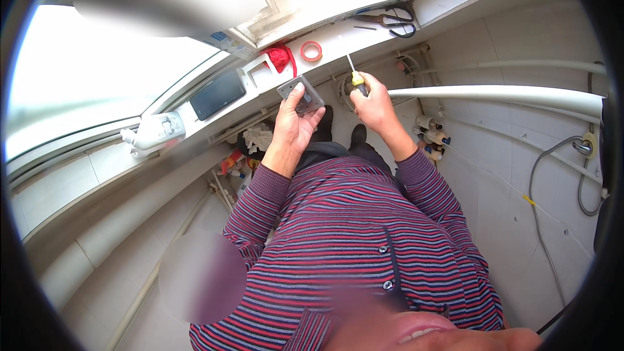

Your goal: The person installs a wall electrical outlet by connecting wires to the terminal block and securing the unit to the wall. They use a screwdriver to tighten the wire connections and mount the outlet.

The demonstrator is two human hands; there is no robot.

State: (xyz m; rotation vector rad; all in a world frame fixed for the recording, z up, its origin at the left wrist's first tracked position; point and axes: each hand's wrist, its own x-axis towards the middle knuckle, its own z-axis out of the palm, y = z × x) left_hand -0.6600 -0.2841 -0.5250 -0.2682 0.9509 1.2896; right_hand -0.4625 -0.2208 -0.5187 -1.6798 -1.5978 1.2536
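My left hand [292, 129] is closed on a small square grey plate [311, 95], thumb on its upper face and fingers at its lower edge. Dark spots like holes show on the plate, but I cannot tell what kind of fitting it is. My right hand [376, 109] grips a screwdriver [359, 82] by its yellow and black handle. Its metal shaft points up and away toward the sill, apart from the plate. Just beyond the plate, a white square frame [260, 71] leans on the window sill beside a bunched red cloth or bag [279, 58].
Along the sill [338, 38] lie a roll of red tape [311, 51], dark-handled scissors [394, 21] and a black phone [218, 95]. A white bottle [159, 132] rests farther left. A white pipe [500, 95] runs along the right, near a grey hose [538, 221].
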